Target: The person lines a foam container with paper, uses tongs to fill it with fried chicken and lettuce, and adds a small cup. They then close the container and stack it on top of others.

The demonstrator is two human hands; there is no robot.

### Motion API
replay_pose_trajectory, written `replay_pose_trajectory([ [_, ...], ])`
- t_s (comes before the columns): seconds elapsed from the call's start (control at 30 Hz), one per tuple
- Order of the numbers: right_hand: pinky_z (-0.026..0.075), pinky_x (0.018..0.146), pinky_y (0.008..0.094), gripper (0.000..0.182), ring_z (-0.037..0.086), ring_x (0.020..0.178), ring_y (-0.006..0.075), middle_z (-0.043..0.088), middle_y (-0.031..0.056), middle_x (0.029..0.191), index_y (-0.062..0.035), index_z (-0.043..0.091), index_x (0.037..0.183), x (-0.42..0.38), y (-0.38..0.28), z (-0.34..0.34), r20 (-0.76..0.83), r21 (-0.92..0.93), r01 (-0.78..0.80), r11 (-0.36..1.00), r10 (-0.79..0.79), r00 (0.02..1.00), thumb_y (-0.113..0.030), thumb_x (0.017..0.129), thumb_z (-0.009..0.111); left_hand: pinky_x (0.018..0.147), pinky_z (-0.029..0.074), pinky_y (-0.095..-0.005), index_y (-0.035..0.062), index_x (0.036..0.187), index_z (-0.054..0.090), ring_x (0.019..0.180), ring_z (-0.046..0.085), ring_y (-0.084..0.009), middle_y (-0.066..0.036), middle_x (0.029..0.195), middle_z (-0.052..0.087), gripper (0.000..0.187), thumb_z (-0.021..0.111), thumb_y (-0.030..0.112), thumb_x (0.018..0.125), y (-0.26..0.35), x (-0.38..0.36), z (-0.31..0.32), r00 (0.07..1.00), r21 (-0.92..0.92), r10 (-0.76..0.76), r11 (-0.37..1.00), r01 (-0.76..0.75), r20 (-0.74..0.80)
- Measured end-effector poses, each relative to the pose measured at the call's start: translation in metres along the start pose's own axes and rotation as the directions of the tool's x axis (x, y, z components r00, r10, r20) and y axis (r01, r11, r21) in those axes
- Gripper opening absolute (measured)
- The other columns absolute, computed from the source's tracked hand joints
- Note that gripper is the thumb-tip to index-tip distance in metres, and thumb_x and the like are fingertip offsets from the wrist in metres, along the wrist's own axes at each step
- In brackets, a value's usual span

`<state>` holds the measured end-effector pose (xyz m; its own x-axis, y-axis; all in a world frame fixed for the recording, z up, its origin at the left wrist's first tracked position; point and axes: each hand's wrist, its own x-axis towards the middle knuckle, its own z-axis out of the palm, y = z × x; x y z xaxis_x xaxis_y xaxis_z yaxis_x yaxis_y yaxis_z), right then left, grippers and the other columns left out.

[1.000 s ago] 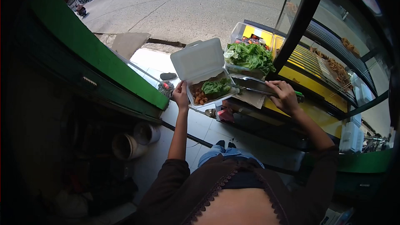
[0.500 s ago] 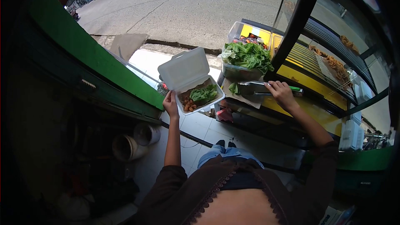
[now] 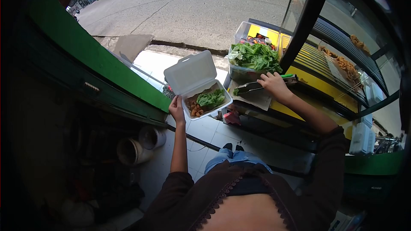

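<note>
My left hand point(image 3: 176, 109) grips the near left edge of a white foam takeout box point(image 3: 190, 69) with its lid raised. Inside, a bed of brown paper carries green lettuce leaves point(image 3: 210, 99) and small fried pieces point(image 3: 197, 110). My right hand point(image 3: 275, 87) is closed around green-handled tongs point(image 3: 248, 87), whose tips point left over a sheet of brown paper point(image 3: 259, 99). A bit of lettuce point(image 3: 236, 91) shows at the tips. Just beyond the tongs stands a clear tub point(image 3: 236, 73) heaped with lettuce point(image 3: 255, 57).
On the right, a glass display case has a rack point(image 3: 319, 55) holding fried food point(image 3: 344, 66). A clear container of packets point(image 3: 260, 39) sits behind the lettuce. A green wall panel point(image 3: 100, 62) borders the left, with buckets point(image 3: 129, 151) below. White foam boxes point(image 3: 363, 139) are stacked at right.
My right hand has shifted left and slightly up, and the tongs have turned, their tips now at the paper's left edge over the lettuce bit. The box has moved slightly down and right.
</note>
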<state>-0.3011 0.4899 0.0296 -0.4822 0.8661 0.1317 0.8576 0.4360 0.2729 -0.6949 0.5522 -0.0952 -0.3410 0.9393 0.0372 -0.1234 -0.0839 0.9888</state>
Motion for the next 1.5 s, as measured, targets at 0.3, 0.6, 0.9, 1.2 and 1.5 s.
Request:
replay_pose_trajectory([
  [0.3,0.039,0.063,0.0304,0.043,0.055,0.083,0.0166,0.055,0.0011,0.089,-0.0131,0.063,0.112,-0.045,-0.003,-0.003,-0.072,0.16,-0.062,0.985,0.075,0.995,-0.005,0.07,0.06,0.075,0.046,-0.021,-0.0098,0.108,0.062,0.082,0.06,-0.009,-0.008,0.095,0.067,0.027,0.06,0.011,0.09,0.001,0.0,-0.002,1.0,-0.023,-0.016,1.0,0.017,0.021],
  [0.6,0.045,0.074,0.0346,0.055,0.055,0.091,0.0206,0.055,0.002,0.101,-0.0154,0.057,0.124,-0.053,0.014,-0.055,-0.295,0.248,-0.318,0.915,0.384,0.875,-0.005,0.07,0.066,0.079,0.046,-0.0221,-0.0096,0.108,0.062,0.086,0.061,-0.0101,-0.009,0.098,0.067,0.027,0.06,0.011,0.09,0.001,-0.002,0.009,0.998,-0.069,-0.023,0.997,0.026,0.052],
  [0.9,0.044,0.073,0.035,0.056,0.054,0.089,0.021,0.053,0.0023,0.097,-0.0148,0.057,0.123,-0.03,0.034,-0.06,-0.113,0.374,-0.328,0.868,0.393,0.912,-0.011,0.068,0.068,0.079,0.046,-0.0222,-0.0089,0.109,0.062,0.087,0.061,-0.0107,-0.009,0.099,0.067,0.028,0.059,0.012,0.09,0.025,-0.002,0.024,0.992,-0.05,-0.05,0.997,0.056,0.115],
  [1.2,0.045,0.075,0.0355,0.06,0.054,0.09,0.0214,0.054,0.0036,0.099,-0.0141,0.055,0.127,-0.034,0.023,-0.079,-0.123,0.294,-0.351,0.889,0.399,0.909,-0.011,0.068,0.068,0.078,0.046,-0.0221,-0.009,0.11,0.061,0.086,0.061,-0.0105,-0.009,0.099,0.067,0.028,0.059,0.012,0.091,0.038,-0.004,0.039,0.987,-0.074,-0.014,0.997,0.026,0.161],
  [1.5,0.047,0.075,0.0354,0.052,0.057,0.087,0.0213,0.055,0.0036,0.09,-0.0176,0.062,0.118,-0.089,0.008,-0.076,-0.191,0.367,-0.455,0.811,0.545,0.816,-0.006,0.068,0.068,0.076,0.047,-0.0219,-0.0076,0.11,0.062,0.084,0.061,-0.0099,-0.008,0.096,0.067,0.029,0.06,0.013,0.091,0.07,-0.05,0.071,0.955,-0.056,-0.062,0.995,0.082,0.291],
])
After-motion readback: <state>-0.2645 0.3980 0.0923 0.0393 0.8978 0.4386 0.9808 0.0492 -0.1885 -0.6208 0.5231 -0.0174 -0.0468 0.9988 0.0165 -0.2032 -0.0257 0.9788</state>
